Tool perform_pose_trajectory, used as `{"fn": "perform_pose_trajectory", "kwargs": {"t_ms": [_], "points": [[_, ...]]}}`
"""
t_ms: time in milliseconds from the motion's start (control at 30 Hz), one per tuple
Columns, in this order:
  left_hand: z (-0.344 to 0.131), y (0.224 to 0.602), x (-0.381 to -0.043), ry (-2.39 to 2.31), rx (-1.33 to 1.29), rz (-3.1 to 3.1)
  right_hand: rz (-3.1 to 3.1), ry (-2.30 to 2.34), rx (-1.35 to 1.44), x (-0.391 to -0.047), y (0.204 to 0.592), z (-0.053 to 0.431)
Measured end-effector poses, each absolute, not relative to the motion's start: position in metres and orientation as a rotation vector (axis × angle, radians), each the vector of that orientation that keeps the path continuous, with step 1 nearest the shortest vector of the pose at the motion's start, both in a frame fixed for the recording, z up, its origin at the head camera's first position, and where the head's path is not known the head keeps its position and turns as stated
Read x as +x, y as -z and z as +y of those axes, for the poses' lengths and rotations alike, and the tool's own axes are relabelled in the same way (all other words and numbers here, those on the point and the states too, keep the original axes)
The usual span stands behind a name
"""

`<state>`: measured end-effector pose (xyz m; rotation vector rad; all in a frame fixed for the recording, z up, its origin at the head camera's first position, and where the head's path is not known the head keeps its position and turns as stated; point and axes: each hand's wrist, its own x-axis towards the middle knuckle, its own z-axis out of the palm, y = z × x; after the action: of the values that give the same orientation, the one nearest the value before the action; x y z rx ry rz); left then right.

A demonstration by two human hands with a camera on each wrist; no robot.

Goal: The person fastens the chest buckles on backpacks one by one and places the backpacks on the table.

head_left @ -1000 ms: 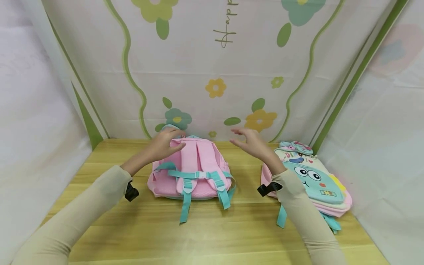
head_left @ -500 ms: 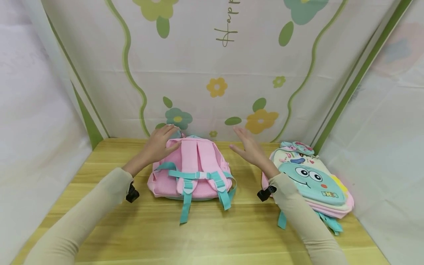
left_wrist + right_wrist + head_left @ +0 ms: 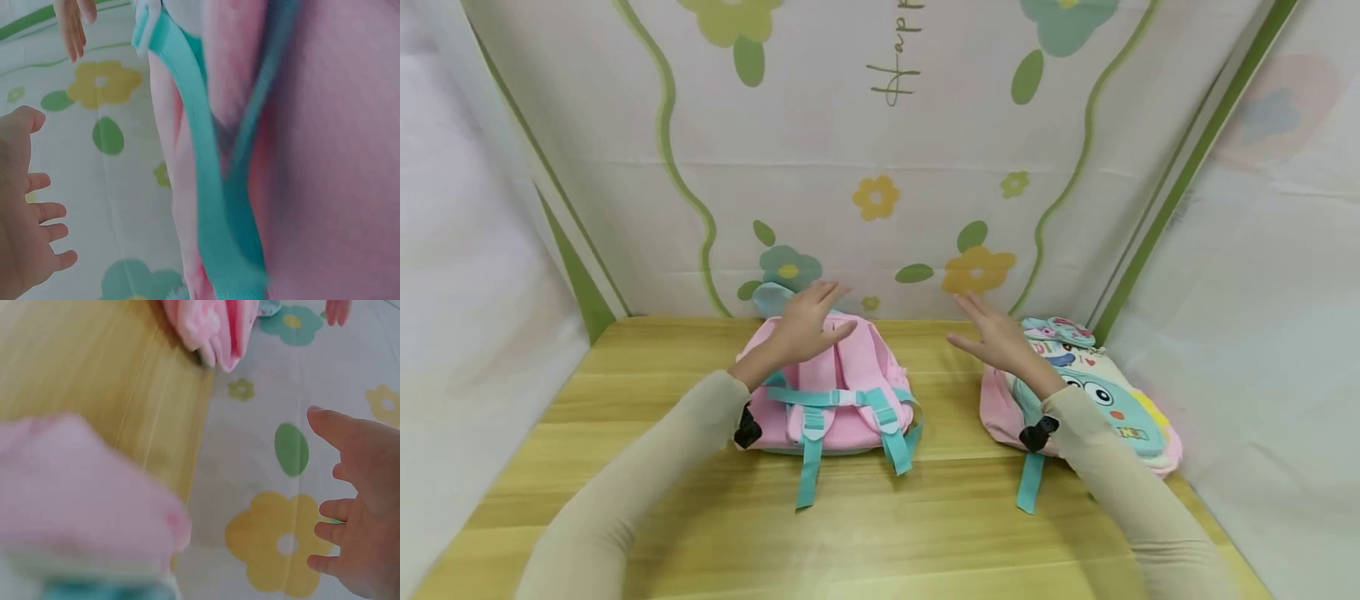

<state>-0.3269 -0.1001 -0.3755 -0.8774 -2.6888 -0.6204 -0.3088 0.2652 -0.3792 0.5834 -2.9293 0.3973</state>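
A pink backpack (image 3: 857,367) with teal straps lies on the table, its back and shoulder straps facing up. Over its upper left part is my left hand (image 3: 808,325), fingers extended and holding nothing; in the left wrist view the palm and spread fingers stand apart from the pink fabric and teal strap (image 3: 206,187). My right hand (image 3: 996,337) hovers between the two bags, fingers straight, nothing in it. Nearest to it is a second backpack (image 3: 1120,400), cream, teal and pink with a cartoon face, partly hidden behind the right forearm.
The wooden table (image 3: 880,533) meets a flower-printed cloth wall (image 3: 820,192) at the back. White cloth sides (image 3: 1262,350) close in left and right. The second backpack lies close to the right side, one teal strap (image 3: 1031,483) trailing toward the front.
My left hand has moved right, farther over the pink backpack. The right hand has shifted slightly right toward the second backpack. The head view has turned a little; both bags stay in place.
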Motion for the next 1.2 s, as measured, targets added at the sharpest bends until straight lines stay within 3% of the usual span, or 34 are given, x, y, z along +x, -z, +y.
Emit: {"fn": "perform_pose_trajectory", "kwargs": {"t_ms": [500,1200], "points": [[-0.015,0.387,-0.325,0.665,-1.018,-2.715,-2.987,-0.277,0.602,-0.302,0.374,0.345],[0.094,0.377,-0.289,0.661,-1.235,-2.750,-3.083,-0.275,0.457,-0.276,0.383,0.466]]}}
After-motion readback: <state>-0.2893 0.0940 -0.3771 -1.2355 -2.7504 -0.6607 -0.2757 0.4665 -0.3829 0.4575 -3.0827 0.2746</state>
